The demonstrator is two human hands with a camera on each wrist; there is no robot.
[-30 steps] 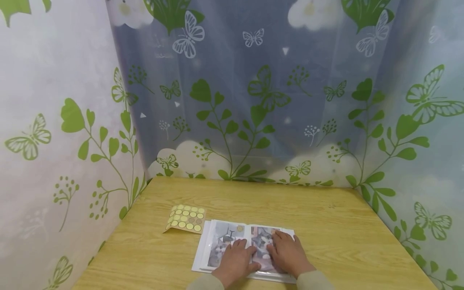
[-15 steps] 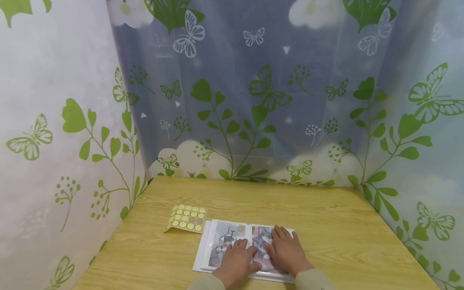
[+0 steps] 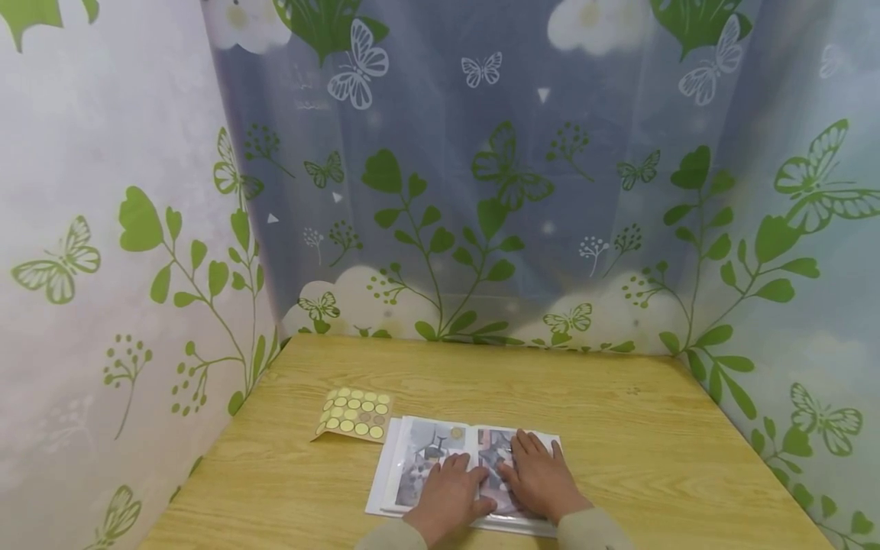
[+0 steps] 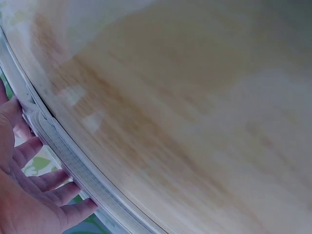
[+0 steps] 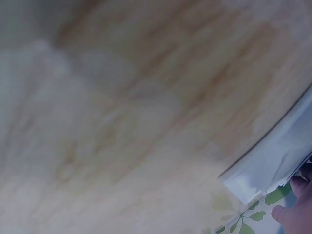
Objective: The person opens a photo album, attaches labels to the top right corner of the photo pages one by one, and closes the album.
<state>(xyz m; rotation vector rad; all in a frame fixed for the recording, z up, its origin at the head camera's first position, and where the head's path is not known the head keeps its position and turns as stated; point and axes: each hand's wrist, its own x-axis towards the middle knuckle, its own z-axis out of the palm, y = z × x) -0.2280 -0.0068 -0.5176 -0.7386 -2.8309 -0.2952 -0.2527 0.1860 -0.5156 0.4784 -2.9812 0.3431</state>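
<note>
A white photo album (image 3: 378, 489) lies spread open on the table, a photo behind clear film on each page. My left hand (image 3: 450, 493) rests flat across the left page, its thumb reaching over the centre fold. On the right-hand photo (image 3: 490, 458) lies my right hand (image 3: 543, 473), fingers straight and close together, covering much of it. A round gold sticker (image 3: 457, 433) shows at the top right of the left photo. In the left wrist view, extended fingers (image 4: 57, 195) meet the edge of the stacked pages (image 4: 80, 163). The right wrist view catches the album's corner (image 5: 268, 158).
A beige sheet of round yellow stickers (image 3: 351, 412), with a few bare brown spots, lies just left of the album, one edge bent. The wood-grain table (image 3: 653, 443) meets curtains (image 3: 440, 229) printed with leaves and butterflies at the back and sides.
My right hand has slid slightly left across the right page toward the fold. The left hand, the album and the sticker sheet have stayed in place.
</note>
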